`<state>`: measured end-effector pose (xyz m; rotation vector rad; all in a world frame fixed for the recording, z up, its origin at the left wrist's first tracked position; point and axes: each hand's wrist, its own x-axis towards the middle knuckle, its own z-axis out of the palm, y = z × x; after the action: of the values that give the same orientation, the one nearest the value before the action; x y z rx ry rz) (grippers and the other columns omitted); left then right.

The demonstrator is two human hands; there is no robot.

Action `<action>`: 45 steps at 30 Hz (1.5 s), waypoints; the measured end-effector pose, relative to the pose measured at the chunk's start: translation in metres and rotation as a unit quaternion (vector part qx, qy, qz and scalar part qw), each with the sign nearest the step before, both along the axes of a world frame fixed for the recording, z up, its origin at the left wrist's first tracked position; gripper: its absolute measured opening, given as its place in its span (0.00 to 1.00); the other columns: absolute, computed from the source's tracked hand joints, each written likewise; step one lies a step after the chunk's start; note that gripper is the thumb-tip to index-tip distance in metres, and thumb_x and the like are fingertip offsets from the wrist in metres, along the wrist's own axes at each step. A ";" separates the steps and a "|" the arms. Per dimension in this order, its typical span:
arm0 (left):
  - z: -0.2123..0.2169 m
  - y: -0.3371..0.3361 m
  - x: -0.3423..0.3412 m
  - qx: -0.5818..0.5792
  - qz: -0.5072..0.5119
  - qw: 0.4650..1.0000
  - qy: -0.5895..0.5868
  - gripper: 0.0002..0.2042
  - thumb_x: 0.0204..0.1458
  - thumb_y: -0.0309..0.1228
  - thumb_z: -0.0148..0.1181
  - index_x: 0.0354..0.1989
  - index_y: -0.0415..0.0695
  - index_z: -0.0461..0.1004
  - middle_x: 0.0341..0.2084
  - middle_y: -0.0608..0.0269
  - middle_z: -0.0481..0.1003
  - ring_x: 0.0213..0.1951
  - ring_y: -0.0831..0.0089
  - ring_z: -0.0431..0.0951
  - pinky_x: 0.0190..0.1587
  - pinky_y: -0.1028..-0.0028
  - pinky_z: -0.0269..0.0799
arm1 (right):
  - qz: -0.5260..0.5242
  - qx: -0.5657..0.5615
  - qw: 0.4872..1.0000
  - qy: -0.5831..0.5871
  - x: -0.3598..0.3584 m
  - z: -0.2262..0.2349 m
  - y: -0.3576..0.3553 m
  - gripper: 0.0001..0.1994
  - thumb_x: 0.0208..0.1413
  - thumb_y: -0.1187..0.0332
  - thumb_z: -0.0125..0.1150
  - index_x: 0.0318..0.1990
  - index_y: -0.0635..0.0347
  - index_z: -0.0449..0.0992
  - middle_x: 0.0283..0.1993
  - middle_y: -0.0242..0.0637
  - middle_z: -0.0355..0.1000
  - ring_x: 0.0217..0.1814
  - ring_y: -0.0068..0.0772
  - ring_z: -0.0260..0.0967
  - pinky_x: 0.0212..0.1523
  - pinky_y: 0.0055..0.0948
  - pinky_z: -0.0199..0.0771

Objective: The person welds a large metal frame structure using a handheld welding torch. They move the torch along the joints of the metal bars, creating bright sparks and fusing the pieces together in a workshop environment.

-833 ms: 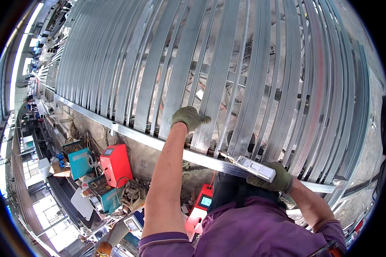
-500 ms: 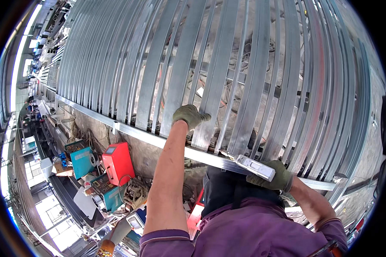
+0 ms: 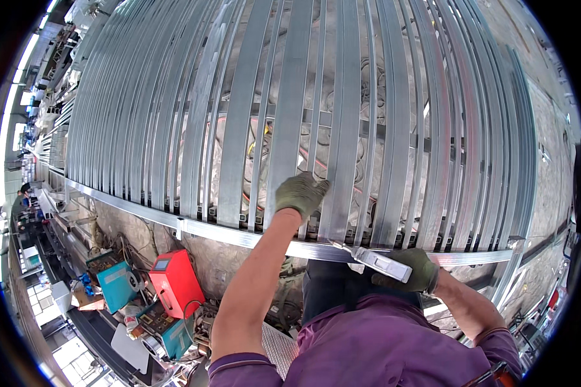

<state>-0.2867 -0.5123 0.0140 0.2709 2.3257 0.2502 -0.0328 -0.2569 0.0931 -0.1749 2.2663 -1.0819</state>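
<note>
My left hand (image 3: 300, 193), in a green work glove, rests palm-down on a flat metal bar (image 3: 284, 122) of a long rack of parallel galvanised bars. My right hand (image 3: 414, 269), also gloved, grips a silver metal hand tool (image 3: 376, 260) held against the horizontal rail (image 3: 206, 230) that runs under the bars' near ends. My arms come up from the lower edge in a purple shirt.
Below the rail on the floor stand a red box-shaped machine (image 3: 174, 282), a teal machine (image 3: 117, 284) and another teal unit (image 3: 164, 327) with cables. A person (image 3: 24, 193) stands far left by stacked metal. The rack fills the upper view.
Both hands stay on the bars and the rail. The view has shifted slightly; the left hand has moved a little along the bar.
</note>
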 end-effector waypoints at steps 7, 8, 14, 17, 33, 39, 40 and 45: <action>0.012 -0.061 -0.034 -0.053 -0.041 0.998 -0.014 0.29 0.72 0.59 0.55 0.63 0.46 0.81 0.58 0.51 0.85 0.62 0.52 0.84 0.65 0.53 0.78 | -0.047 -0.036 0.998 -0.007 -0.021 0.014 -0.051 0.27 0.65 0.44 0.75 0.68 0.41 0.83 0.54 0.38 0.88 0.52 0.47 0.88 0.51 0.40 0.89; 0.007 -0.063 -0.033 -0.046 -0.059 0.997 -0.017 0.29 0.72 0.59 0.55 0.63 0.46 0.81 0.59 0.50 0.85 0.62 0.52 0.84 0.65 0.53 0.78 | -0.041 -0.021 0.999 -0.016 -0.025 0.015 -0.053 0.27 0.65 0.44 0.75 0.68 0.40 0.83 0.54 0.39 0.88 0.51 0.47 0.88 0.51 0.40 0.89; 0.013 -0.022 -0.018 -0.045 -0.133 0.988 -0.063 0.31 0.72 0.60 0.52 0.62 0.44 0.84 0.60 0.50 0.84 0.65 0.51 0.83 0.69 0.55 0.77 | -0.010 0.030 0.999 0.041 -0.030 0.011 -0.045 0.23 0.60 0.52 0.83 0.56 0.54 0.87 0.41 0.38 0.88 0.41 0.41 0.89 0.42 0.35 0.89; -0.014 -0.017 -0.016 -0.059 -0.091 0.990 -0.085 0.30 0.73 0.58 0.51 0.60 0.43 0.85 0.62 0.50 0.84 0.65 0.52 0.83 0.68 0.55 0.78 | -0.056 -0.030 0.998 -0.002 -0.030 -0.001 -0.034 0.26 0.64 0.36 0.72 0.55 0.44 0.87 0.42 0.43 0.88 0.45 0.53 0.87 0.46 0.47 0.89; 0.026 0.012 0.005 -0.107 -0.047 0.986 -0.122 0.48 0.58 0.75 0.61 0.66 0.38 0.79 0.61 0.49 0.84 0.68 0.56 0.81 0.69 0.58 0.76 | 0.069 0.007 0.995 -0.078 -0.084 -0.007 0.019 0.35 0.61 0.27 0.68 0.56 0.47 0.88 0.44 0.47 0.88 0.48 0.56 0.87 0.50 0.46 0.88; 0.007 0.040 0.051 -0.131 0.158 0.976 -0.072 0.72 0.47 0.75 0.74 0.84 0.29 0.46 0.77 0.36 0.67 0.78 0.50 0.70 0.75 0.58 0.71 | 0.114 0.050 0.987 -0.104 -0.062 -0.018 0.027 0.33 0.61 0.28 0.68 0.56 0.46 0.88 0.45 0.48 0.88 0.50 0.57 0.87 0.52 0.47 0.87; 0.001 0.042 0.053 -0.097 0.182 0.976 -0.075 0.79 0.43 0.76 0.75 0.85 0.27 0.34 0.82 0.33 0.56 0.83 0.46 0.59 0.80 0.59 0.65 | 0.119 0.043 0.986 -0.113 -0.059 -0.017 0.028 0.33 0.62 0.28 0.67 0.56 0.46 0.88 0.45 0.49 0.88 0.50 0.59 0.87 0.54 0.48 0.86; -0.007 0.072 0.053 -0.126 0.189 0.974 -0.018 0.81 0.40 0.78 0.75 0.86 0.32 0.32 0.85 0.36 0.48 0.86 0.46 0.50 0.84 0.50 0.55 | 0.090 -0.008 0.990 -0.107 -0.041 -0.024 0.032 0.28 0.61 0.34 0.72 0.55 0.46 0.88 0.44 0.45 0.88 0.47 0.57 0.87 0.50 0.47 0.87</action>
<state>-0.2338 -0.4398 0.0072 -0.3034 2.3274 0.1413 -0.0737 -0.2248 0.0689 -0.2526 2.0094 -0.9753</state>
